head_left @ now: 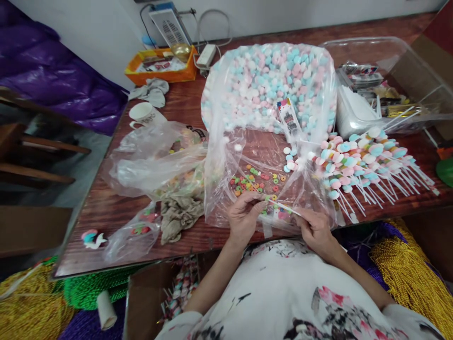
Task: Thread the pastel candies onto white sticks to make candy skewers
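My right hand [314,229] grips a thin white stick [285,206] that slants up to the left. At the stick's far tip, the fingers of my left hand [246,215] are pinched together on a small green ring [268,198], partly hidden by the fingertips. Under both hands lies a clear plastic sheet or bag [219,208]. Several loose coloured rings [244,183] are scattered on it, red, green, orange and yellow. Beyond them a large clear bag holds a heap of pink, blue and white puffy balls [272,80]. A few loose balls [290,165] rest in front.
Many finished-looking sticks with threaded balls [368,160] are piled at right, before a clear plastic tub [350,127]. Leftward are a crumpled cloth [180,215], plastic bags [141,165], a white mug [141,113] and an orange tray [161,75].
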`<state>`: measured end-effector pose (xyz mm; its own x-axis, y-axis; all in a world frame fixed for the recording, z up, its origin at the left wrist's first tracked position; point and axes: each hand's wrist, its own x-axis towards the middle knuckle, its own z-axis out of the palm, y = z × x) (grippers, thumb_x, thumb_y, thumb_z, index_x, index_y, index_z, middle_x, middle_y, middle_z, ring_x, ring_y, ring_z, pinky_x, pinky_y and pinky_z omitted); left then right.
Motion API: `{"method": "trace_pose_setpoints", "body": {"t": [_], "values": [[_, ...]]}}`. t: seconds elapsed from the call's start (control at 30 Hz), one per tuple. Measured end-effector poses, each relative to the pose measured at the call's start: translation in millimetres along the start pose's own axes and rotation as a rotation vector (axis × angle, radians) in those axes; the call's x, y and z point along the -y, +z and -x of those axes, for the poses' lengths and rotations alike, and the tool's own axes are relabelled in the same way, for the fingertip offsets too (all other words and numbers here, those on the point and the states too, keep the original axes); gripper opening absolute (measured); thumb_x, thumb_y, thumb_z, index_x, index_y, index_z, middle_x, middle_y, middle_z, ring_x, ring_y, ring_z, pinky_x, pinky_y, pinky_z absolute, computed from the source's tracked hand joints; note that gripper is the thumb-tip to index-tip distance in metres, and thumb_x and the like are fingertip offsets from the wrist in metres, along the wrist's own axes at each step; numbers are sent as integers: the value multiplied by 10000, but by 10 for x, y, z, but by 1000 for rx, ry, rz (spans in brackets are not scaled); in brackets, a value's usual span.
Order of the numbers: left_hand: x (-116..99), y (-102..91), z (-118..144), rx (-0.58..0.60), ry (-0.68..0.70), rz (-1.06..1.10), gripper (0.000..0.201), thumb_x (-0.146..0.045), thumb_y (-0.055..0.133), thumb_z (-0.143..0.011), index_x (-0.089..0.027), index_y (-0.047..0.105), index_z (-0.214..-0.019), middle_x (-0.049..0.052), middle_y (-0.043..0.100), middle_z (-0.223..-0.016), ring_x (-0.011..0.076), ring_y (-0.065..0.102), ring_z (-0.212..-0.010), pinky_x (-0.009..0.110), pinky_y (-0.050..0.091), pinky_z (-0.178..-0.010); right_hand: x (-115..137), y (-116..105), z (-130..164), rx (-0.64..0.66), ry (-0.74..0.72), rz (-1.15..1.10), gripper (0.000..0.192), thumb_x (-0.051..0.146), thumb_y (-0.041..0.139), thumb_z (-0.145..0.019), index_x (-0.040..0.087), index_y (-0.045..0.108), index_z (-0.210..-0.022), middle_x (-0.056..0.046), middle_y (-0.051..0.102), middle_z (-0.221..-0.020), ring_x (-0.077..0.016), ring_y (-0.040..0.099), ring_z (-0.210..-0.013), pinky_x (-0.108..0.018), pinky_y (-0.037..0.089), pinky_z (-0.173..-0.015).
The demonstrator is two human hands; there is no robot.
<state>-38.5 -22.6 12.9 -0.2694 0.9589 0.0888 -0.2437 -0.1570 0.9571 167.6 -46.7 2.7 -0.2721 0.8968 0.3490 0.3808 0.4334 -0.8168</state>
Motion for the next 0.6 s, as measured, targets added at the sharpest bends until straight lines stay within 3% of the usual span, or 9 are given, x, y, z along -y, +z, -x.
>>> {"method": "trace_pose_setpoints", "body": {"t": [0.17, 0.3, 0.43, 0.53, 0.6], "values": [[-129, 8, -30, 88, -156, 123, 621, -106, 840, -612, -292, 645, -1171, -10, 716, -902, 114, 671, -771, 220, 565, -689, -21, 40, 43, -1, -83, -6, 336, 66, 478, -899, 210, 649, -1151, -53, 699, -812, -162, 644, -679, -272, 515, -620], [-113, 88, 14, 233, -341, 69, 606, -158, 848, -624, -221, 647, -1192, 11, 726, -793, 114, 655, -691, 199, 530, -638, 16, 78, 27, -1, -91, -37, 282, 70, 475, -905, 196, 656, -1082, -37, 668, -769, -146, 616, -659, -256, 488, -613], [35, 241, 101, 342, -448, 62, 602, -233, 873, -594, -180, 667, -1157, -3, 693, -731, 119, 633, -661, 231, 527, -656, 27, 94, -2, -35, 6, -79, 206, 106, 462, -924, 182, 650, -891, -2, 600, -670, -120, 561, -587, -235, 440, -571], [83, 292, -52, 481, -394, -40, 477, -264, 832, -655, -160, 690, -1097, 29, 705, -778, 143, 642, -700, 269, 534, -691, -59, 87, -8, -106, 119, -150, 200, 150, 484, -933, 186, 620, -790, 29, 536, -608, -101, 501, -534, -223, 398, -535], [74, 311, -311, 558, -224, -227, 291, -262, 752, -747, -160, 716, -1017, 51, 714, -824, 155, 641, -731, 292, 531, -716, -149, 78, -10, -182, 203, -212, 196, 182, 500, -937, 190, 606, -772, 40, 512, -595, -98, 482, -533, -220, 390, -537]]}}
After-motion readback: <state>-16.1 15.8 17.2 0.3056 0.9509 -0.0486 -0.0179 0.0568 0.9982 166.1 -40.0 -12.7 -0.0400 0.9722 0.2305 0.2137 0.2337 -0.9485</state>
